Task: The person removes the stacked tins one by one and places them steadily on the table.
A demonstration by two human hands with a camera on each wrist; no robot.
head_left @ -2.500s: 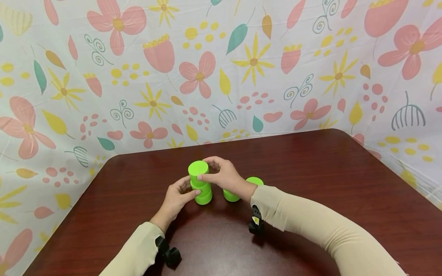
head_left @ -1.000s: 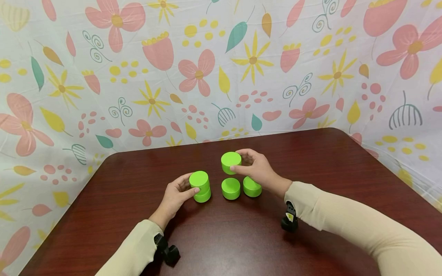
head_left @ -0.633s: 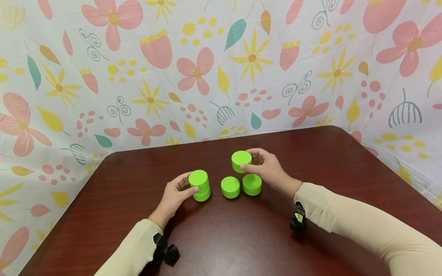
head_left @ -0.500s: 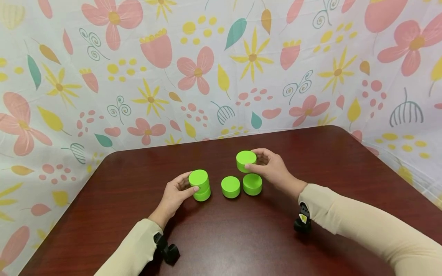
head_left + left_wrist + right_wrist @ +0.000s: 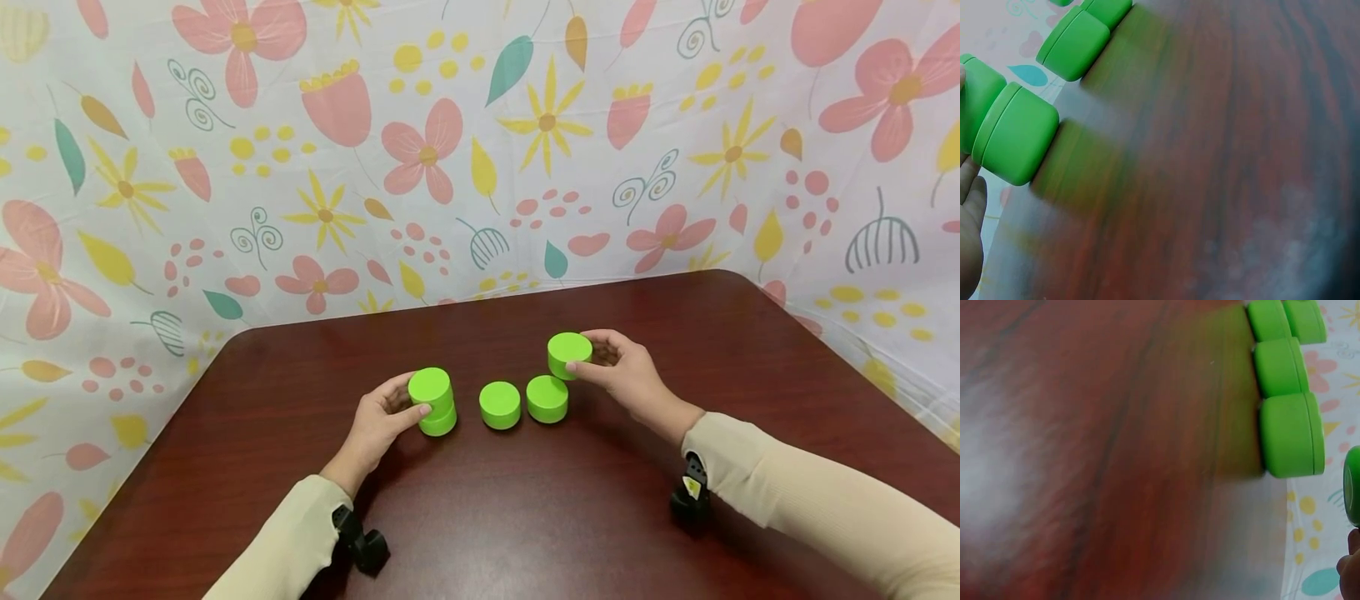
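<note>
Broadly: brown table (image 5: 487, 525), far edge beyond everything. Left hand (image 5: 377, 429) curled round a two-high green stack (image 5: 438, 423), at its upper tub (image 5: 430, 387). Right hand (image 5: 632, 377), nearer table's right edge, pinches lone tub (image 5: 568, 352) aloft, just above and right of right-end tub (image 5: 547, 401).

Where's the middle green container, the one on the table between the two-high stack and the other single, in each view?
Head: middle container just right of center, below mid-height.
Left wrist: middle container upper left, near the top edge.
Right wrist: middle container upper right.
Shared landmark: the two-high stack, its neighbor in the row in every view.
</note>
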